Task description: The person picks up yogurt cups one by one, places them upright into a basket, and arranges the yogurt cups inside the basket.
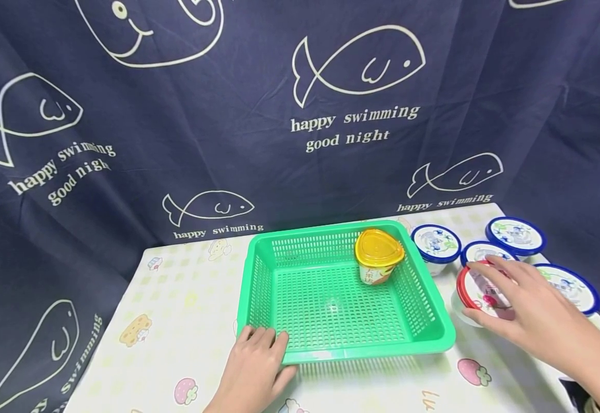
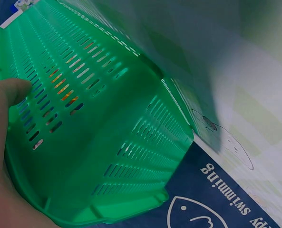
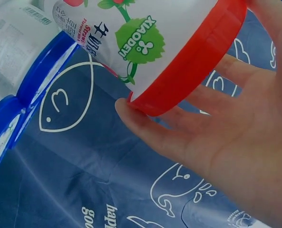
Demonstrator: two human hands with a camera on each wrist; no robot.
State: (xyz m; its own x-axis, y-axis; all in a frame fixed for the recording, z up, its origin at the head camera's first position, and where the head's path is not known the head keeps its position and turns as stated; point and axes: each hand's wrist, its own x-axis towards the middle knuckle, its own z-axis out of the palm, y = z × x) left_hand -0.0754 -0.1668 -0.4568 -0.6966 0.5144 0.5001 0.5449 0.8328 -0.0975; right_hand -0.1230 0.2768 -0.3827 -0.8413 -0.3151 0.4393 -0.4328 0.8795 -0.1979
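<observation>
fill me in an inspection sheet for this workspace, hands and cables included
Surface: white tablecloth with pale checks and cartoon prints.
Job's things: green basket holding a yellow-lidded cup in its far right corner; red-lidded tub right of the basket; four blue-lidded tubs also on that side.
Clutter: nothing seen.
Left hand: grips the basket's near left corner.
Right hand: holds the red-lidded tub around its lid; whether it is lifted, cannot tell.
Cables: nothing seen.
Surroundings: dark blue curtain printed with white fish and lettering.
</observation>
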